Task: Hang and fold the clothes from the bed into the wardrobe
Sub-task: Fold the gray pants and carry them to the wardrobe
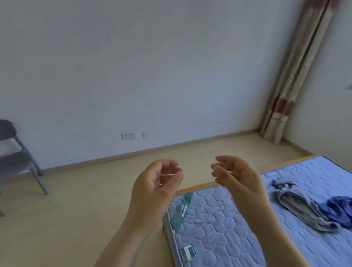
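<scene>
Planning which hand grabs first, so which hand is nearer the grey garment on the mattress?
Right. The right hand is raised just left of the grey garment, above the mattress; the left hand is farther left, by the mattress corner. Neither touches it.

A home bedroom: a bed with a bare blue quilted mattress, clothes lying on it, a long curtain in the corner, a grey chair by the white wall, a pale wood floor.
</scene>
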The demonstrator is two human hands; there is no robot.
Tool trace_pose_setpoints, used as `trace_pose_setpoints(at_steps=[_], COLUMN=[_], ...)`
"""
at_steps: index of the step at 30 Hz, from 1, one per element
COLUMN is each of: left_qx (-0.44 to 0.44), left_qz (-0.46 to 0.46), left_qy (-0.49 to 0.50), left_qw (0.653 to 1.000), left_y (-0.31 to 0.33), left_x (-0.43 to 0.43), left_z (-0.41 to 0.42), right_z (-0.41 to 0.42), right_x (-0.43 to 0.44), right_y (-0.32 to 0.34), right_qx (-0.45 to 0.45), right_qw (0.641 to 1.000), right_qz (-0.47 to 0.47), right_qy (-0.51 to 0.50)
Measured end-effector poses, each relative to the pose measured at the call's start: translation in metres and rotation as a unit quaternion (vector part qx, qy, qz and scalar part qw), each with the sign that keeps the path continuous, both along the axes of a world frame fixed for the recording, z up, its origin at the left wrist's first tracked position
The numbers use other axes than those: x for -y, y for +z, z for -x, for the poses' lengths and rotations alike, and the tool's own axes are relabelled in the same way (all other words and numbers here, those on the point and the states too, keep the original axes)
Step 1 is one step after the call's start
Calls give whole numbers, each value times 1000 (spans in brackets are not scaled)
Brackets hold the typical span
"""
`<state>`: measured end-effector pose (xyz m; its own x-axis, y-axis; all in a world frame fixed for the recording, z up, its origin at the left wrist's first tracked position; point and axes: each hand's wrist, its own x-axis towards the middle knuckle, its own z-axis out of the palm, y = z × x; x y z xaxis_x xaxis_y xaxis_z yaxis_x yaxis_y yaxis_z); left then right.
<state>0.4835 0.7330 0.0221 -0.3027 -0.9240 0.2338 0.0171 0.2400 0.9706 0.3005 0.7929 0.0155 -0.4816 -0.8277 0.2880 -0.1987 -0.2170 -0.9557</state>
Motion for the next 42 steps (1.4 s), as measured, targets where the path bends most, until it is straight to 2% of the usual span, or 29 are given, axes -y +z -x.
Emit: trace_pose_setpoints(at_steps=[10,17,23,30,42], left_qx=[82,131,134,136,149], left_qz=[-20,-15,-34,-41,-12], left_qy=[-125,-164,-173,-207,-296], left_qw=[989,978,975,968,943], left_y=[-39,-59,-67,-82,-80], left_x=[108,177,239,334,547], left_z=[91,158,200,210,177], right_z=[65,118,156,160,100], right_x=[58,114,168,255,447], right_y=[-43,-64,-68,-85,-77], right_qx=[35,71,74,75,87], right_qw=[989,980,975,965,943], right_qz=[-56,-82,-97,-123,-132], right_qy=[-134,-165,-185,-218,-292])
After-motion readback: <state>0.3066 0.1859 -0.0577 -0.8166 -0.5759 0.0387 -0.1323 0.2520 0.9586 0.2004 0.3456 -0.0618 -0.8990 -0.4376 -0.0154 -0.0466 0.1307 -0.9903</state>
